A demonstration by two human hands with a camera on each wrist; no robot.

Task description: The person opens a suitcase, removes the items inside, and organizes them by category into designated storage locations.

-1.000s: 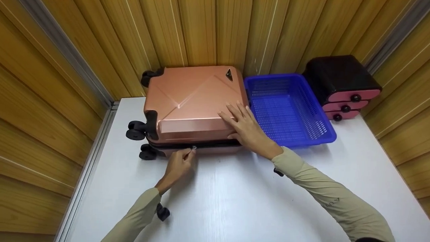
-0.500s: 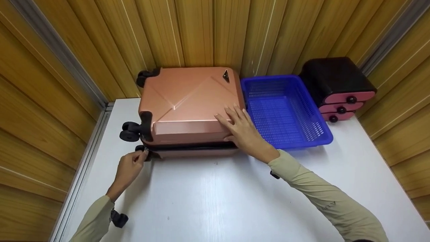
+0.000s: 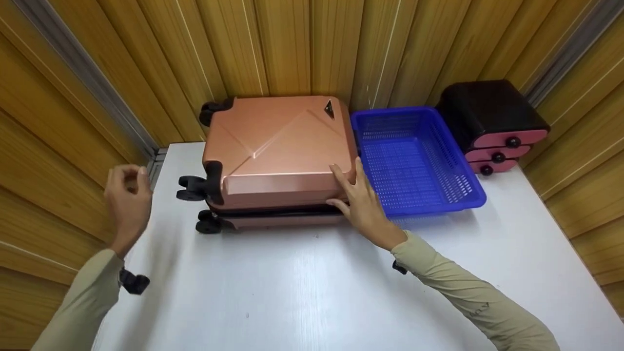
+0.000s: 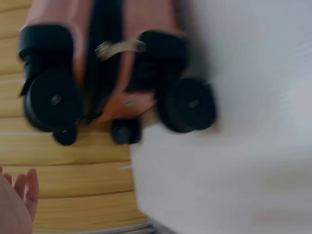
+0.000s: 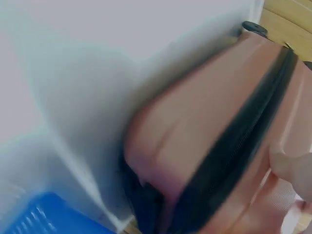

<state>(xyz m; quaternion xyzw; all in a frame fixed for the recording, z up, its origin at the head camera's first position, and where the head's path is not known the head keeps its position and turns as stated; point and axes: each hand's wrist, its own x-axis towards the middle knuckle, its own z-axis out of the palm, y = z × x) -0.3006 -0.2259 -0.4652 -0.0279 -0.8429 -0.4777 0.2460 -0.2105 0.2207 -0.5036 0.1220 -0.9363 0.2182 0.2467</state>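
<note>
A rose-gold hard-shell suitcase [image 3: 278, 141] lies flat on the white table [image 3: 292, 278], its black wheels [image 3: 191, 188] pointing left. Along its near side runs a black zipper [image 3: 287, 212]. In the left wrist view a metal zipper pull [image 4: 121, 48] sits at the wheeled end. My left hand [image 3: 129, 200] is in the air left of the wheels, fingers loosely bent, holding nothing. With fingers spread, my right hand [image 3: 363, 207] rests on the suitcase's near right corner; the right wrist view shows its thumb [image 5: 285, 163] against the shell beside the zipper.
A blue plastic basket [image 3: 470, 197] stands right of the suitcase, close against it. Beyond it, at the back right, is a small black drawer box [image 3: 497, 105] with pink drawer fronts. Wood-grain panels [image 3: 287, 48] enclose the table at the back and sides.
My left hand slid the zipper pull left along the near side to the wheeled corner, then let go and moved up and left. My right hand shifted slightly right on the suitcase's edge.
</note>
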